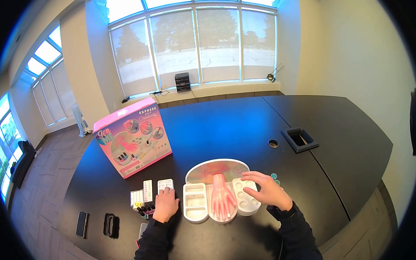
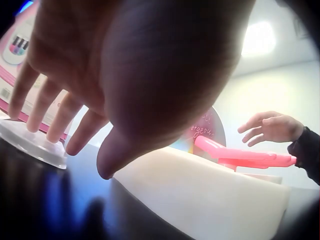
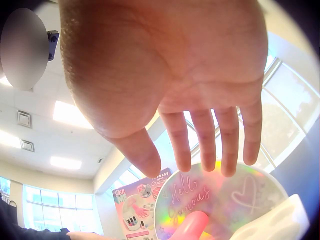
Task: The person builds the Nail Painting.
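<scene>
A pink model hand (image 1: 223,200) lies palm down in the middle of a white station, below a shiny oval backboard (image 1: 205,171). My left hand (image 1: 166,205) is left of the station, its fingertips resting on a white tray (image 1: 165,183); in the left wrist view the fingers (image 2: 66,117) are spread and touch the tray (image 2: 35,145). My right hand (image 1: 270,192) hovers over the station's right compartment tray (image 1: 247,204), fingers extended and holding nothing; the right wrist view shows its palm (image 3: 200,75) with the backboard (image 3: 225,200) beyond.
A pink box (image 1: 132,139) stands behind at the left. Small bottles (image 1: 146,209) and a nail sheet (image 1: 148,191) lie by my left hand. A phone (image 1: 82,224) and a black object (image 1: 110,225) are farther left. Teal pots (image 1: 274,176) sit behind my right hand.
</scene>
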Action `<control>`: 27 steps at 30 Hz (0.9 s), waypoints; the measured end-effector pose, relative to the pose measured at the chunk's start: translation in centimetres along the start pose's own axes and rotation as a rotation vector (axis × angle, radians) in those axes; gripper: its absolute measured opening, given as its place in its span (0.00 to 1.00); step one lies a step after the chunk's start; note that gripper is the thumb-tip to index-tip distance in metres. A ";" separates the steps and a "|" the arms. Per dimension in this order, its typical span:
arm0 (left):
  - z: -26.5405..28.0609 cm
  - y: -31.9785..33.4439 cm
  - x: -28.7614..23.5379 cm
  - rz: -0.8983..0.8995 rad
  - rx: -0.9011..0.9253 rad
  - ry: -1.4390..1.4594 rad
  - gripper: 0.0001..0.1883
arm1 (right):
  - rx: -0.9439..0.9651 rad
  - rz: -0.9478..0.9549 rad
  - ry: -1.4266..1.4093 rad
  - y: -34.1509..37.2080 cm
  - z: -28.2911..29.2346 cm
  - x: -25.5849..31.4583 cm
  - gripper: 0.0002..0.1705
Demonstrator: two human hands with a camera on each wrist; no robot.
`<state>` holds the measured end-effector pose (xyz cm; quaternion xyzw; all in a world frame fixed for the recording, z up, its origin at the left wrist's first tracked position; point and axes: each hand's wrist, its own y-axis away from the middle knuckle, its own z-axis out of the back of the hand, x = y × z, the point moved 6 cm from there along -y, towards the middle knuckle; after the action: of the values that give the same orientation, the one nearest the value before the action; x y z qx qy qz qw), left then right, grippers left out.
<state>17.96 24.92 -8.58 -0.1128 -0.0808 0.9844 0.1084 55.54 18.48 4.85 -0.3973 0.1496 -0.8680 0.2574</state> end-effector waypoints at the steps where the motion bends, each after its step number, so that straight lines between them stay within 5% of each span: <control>1: 0.4 0.0 -0.2 0.000 -0.008 -0.021 0.26 | 0.003 -0.002 0.000 0.0 0.0 0.0 0.22; 8: -0.9 0.1 0.4 0.006 -0.190 -0.179 0.29 | 0.018 -0.029 -0.002 0.0 -0.1 -0.1 0.21; 14: -1.6 -0.3 1.2 0.086 -0.139 0.101 0.31 | 0.015 -0.022 -0.007 0.1 -0.2 -0.1 0.21; 27: -1.0 -0.9 1.4 0.220 -0.129 0.193 0.42 | -0.109 0.012 0.018 -0.7 2.6 0.4 0.18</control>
<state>17.05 26.21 -9.65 -0.2217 -0.1200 0.9677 -0.0002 57.08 18.70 7.14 -0.4022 0.2013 -0.8605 0.2391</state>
